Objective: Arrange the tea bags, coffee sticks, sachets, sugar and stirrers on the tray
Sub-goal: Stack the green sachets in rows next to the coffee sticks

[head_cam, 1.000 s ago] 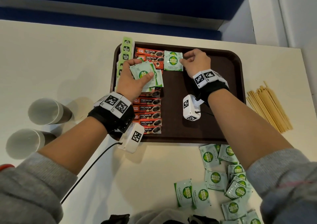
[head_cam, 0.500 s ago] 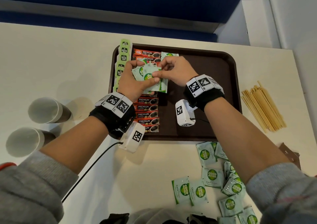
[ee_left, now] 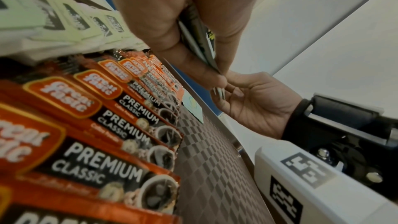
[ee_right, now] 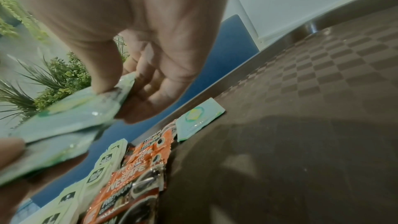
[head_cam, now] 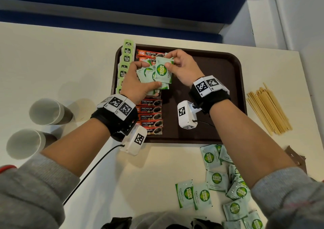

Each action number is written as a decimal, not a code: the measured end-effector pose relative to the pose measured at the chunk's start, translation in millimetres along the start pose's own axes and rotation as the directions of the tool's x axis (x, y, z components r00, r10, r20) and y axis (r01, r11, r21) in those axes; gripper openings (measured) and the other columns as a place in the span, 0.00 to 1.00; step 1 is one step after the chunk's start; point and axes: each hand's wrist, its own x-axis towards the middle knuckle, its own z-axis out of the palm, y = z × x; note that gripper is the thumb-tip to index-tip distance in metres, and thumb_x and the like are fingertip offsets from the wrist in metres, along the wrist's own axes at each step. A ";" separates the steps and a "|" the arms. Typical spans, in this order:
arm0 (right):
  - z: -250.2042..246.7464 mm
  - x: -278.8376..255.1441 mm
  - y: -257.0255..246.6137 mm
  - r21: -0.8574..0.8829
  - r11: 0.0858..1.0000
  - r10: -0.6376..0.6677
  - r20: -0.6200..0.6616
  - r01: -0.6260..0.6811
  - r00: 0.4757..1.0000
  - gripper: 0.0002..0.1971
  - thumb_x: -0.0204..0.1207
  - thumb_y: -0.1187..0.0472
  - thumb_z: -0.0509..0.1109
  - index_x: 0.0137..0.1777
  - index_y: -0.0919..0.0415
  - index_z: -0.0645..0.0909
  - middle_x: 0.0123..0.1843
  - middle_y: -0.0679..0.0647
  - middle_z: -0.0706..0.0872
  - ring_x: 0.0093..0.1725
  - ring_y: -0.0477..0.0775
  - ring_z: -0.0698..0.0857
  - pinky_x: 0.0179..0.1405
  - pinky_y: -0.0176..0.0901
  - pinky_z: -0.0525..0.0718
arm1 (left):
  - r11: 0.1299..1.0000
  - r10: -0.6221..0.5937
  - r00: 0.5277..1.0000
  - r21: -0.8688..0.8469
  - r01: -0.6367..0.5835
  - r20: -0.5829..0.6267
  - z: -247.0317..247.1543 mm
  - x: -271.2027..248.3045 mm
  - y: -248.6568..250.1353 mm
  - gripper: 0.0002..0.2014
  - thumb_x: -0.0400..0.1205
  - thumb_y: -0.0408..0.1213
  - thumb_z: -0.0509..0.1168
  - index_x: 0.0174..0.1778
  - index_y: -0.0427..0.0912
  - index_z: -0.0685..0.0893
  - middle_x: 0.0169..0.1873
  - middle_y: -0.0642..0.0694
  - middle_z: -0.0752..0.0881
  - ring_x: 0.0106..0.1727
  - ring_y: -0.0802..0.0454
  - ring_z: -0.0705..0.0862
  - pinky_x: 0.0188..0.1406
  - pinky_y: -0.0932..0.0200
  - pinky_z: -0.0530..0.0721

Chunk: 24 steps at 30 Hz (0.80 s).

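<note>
loose sachets (head_cam: 217,179) lie scattered on the surface (head_cam: 52,62) at the near right, just off the tray (head_cam: 219,95). two cups (head_cam: 47,111) lie on their sides at the left; stirrers (head_cam: 268,109) sit in a bundle on the surface right of the tray, apart from it.

over the tray's left half – left hand (head_cam: 135,83) curled round a fanned stack (head_cam: 147,74) of sachets, thumb across the front. right hand (head_cam: 182,67) pinches the top sachet (head_cam: 163,71) at its upper edge, thumb and forefinger clamped on it; that sachet is upright and still touches the stack. the right wrist view shows the pinch close up (ee_right: 120,91), blurred.

below the hands, coffee sticks (head_cam: 149,116) in an overlapping column on the tray's left part – tea bags (head_cam: 125,60) in a column left of them along the tray's left rim. one sachet (ee_right: 199,118) lies flat on the tray at the far end, touching the coffee sticks.
</note>
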 end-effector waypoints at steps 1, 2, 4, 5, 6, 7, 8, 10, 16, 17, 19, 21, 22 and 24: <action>-1.2 -0.3 0.6 -0.028 1.000 -0.005 -0.014 0.005 1.000 0.07 0.80 0.69 0.66 0.52 0.58 0.75 0.55 0.57 0.85 0.50 0.46 0.85 0.41 0.31 0.84 | 1.000 0.000 1.000 -0.002 0.000 -0.005 -0.8 0.5 -1.1 0.28 0.68 0.24 0.78 0.55 0.48 0.71 0.57 0.40 0.84 0.55 0.46 0.88 0.54 0.42 0.87; -2.8 -0.4 1.6 -0.071 0.997 -0.014 -0.026 0.012 1.000 0.08 0.79 0.69 0.66 0.55 0.58 0.77 0.57 0.57 0.85 0.53 0.47 0.84 0.44 0.31 0.83 | 1.000 -0.003 1.000 -0.004 0.003 -0.009 -1.4 1.0 -1.6 0.27 0.69 0.25 0.78 0.54 0.49 0.71 0.58 0.39 0.84 0.56 0.46 0.88 0.54 0.41 0.87; -6.5 -1.1 3.0 -0.157 0.987 -0.042 -0.043 0.035 0.998 0.11 0.78 0.68 0.67 0.59 0.57 0.81 0.56 0.52 0.84 0.57 0.46 0.82 0.50 0.30 0.82 | 1.000 -0.008 1.000 -0.009 0.007 -0.025 -2.0 2.1 -2.2 0.26 0.70 0.26 0.77 0.54 0.50 0.71 0.59 0.40 0.83 0.57 0.46 0.87 0.54 0.42 0.88; -7.9 -1.8 3.3 -0.180 0.983 -0.049 -0.052 0.039 0.997 0.12 0.77 0.68 0.69 0.59 0.57 0.82 0.54 0.50 0.84 0.54 0.43 0.81 0.49 0.28 0.81 | 1.000 -0.005 0.999 -0.016 0.005 -0.035 -2.0 2.3 -1.8 0.25 0.71 0.27 0.77 0.54 0.50 0.71 0.60 0.40 0.83 0.57 0.46 0.87 0.54 0.43 0.88; -9.2 -2.3 3.6 -0.189 0.981 -0.047 -0.059 0.035 0.997 0.12 0.76 0.67 0.70 0.58 0.58 0.82 0.52 0.50 0.84 0.49 0.41 0.80 0.45 0.26 0.80 | 1.000 -0.002 0.999 -0.028 0.001 -0.047 -2.0 2.8 -1.7 0.25 0.71 0.27 0.76 0.55 0.49 0.71 0.60 0.40 0.83 0.58 0.46 0.87 0.53 0.45 0.88; -10.1 -2.3 4.1 -0.186 0.982 -0.036 -0.060 0.024 0.998 0.11 0.74 0.67 0.72 0.56 0.58 0.82 0.48 0.49 0.84 0.44 0.40 0.80 0.42 0.26 0.79 | 0.999 0.006 0.998 -0.040 -0.009 -0.058 -2.1 3.6 -1.7 0.24 0.72 0.27 0.76 0.55 0.49 0.71 0.61 0.40 0.82 0.59 0.46 0.86 0.53 0.47 0.88; -11.1 -2.8 4.4 -0.173 0.985 -0.020 -0.053 0.011 0.998 0.10 0.73 0.67 0.74 0.53 0.57 0.82 0.44 0.49 0.84 0.40 0.39 0.79 0.40 0.27 0.79 | 0.999 0.016 0.997 -0.045 -0.019 -0.072 -2.5 4.6 -2.0 0.24 0.72 0.27 0.76 0.54 0.50 0.71 0.62 0.40 0.82 0.59 0.47 0.86 0.54 0.47 0.88; -13.2 -3.8 4.5 -0.144 0.989 0.011 -0.025 -0.014 1.000 0.09 0.70 0.66 0.77 0.45 0.55 0.80 0.39 0.47 0.84 0.37 0.38 0.82 0.40 0.30 0.82 | 0.998 0.033 0.995 -0.041 -0.037 -0.092 -3.6 6.1 -2.4 0.23 0.72 0.28 0.76 0.52 0.53 0.72 0.63 0.41 0.81 0.61 0.49 0.85 0.55 0.46 0.88; -26.0 -3.8 9.3 -0.174 0.984 0.049 0.015 -0.046 0.999 0.09 0.67 0.63 0.79 0.36 0.54 0.81 0.44 0.53 0.89 0.47 0.50 0.89 0.45 0.38 0.87 | 0.999 0.030 0.994 -0.030 -0.033 -0.101 -5.7 7.4 -4.5 0.24 0.71 0.30 0.77 0.51 0.56 0.72 0.64 0.41 0.80 0.62 0.46 0.84 0.54 0.39 0.87; -28.4 -2.7 12.0 -0.172 0.983 0.055 -0.009 -0.055 0.998 0.09 0.68 0.62 0.79 0.36 0.55 0.81 0.45 0.55 0.89 0.47 0.50 0.89 0.45 0.38 0.87 | 0.999 0.022 0.994 -0.036 -0.026 -0.103 -5.8 7.5 -4.7 0.24 0.71 0.29 0.77 0.51 0.56 0.72 0.64 0.41 0.80 0.62 0.46 0.85 0.54 0.38 0.87; -31.9 -0.1 17.8 -0.170 0.982 0.073 -0.076 -0.085 0.994 0.09 0.69 0.62 0.78 0.38 0.55 0.80 0.47 0.57 0.90 0.44 0.50 0.89 0.41 0.36 0.87 | 0.999 0.014 0.994 -0.033 -0.018 -0.111 -6.4 7.5 -4.5 0.24 0.70 0.30 0.77 0.51 0.56 0.72 0.63 0.40 0.81 0.62 0.46 0.85 0.55 0.37 0.86; -34.2 3.6 24.1 -0.174 0.976 0.105 -0.168 -0.134 0.980 0.08 0.71 0.62 0.77 0.41 0.57 0.79 0.45 0.56 0.89 0.42 0.49 0.89 0.40 0.36 0.86 | 1.000 0.009 0.993 -0.024 -0.012 -0.121 -6.4 7.6 -3.3 0.24 0.71 0.29 0.77 0.51 0.55 0.72 0.62 0.40 0.81 0.61 0.47 0.85 0.56 0.39 0.86; -34.9 5.3 26.8 -0.171 0.973 0.122 -0.206 -0.158 0.971 0.07 0.72 0.63 0.76 0.43 0.58 0.79 0.45 0.55 0.89 0.43 0.50 0.89 0.40 0.36 0.87 | 1.000 0.006 0.992 -0.021 -0.009 -0.123 -6.2 8.0 -3.2 0.24 0.71 0.29 0.76 0.52 0.54 0.72 0.62 0.41 0.81 0.60 0.48 0.85 0.57 0.41 0.86; -34.5 9.4 31.6 -0.151 0.968 0.158 -0.258 -0.202 0.953 0.07 0.74 0.65 0.74 0.49 0.61 0.79 0.45 0.54 0.89 0.45 0.50 0.89 0.39 0.34 0.87 | 1.000 0.008 0.992 -0.010 -0.009 -0.125 -5.5 8.8 -3.8 0.23 0.72 0.28 0.76 0.54 0.51 0.72 0.61 0.42 0.82 0.60 0.49 0.85 0.57 0.44 0.87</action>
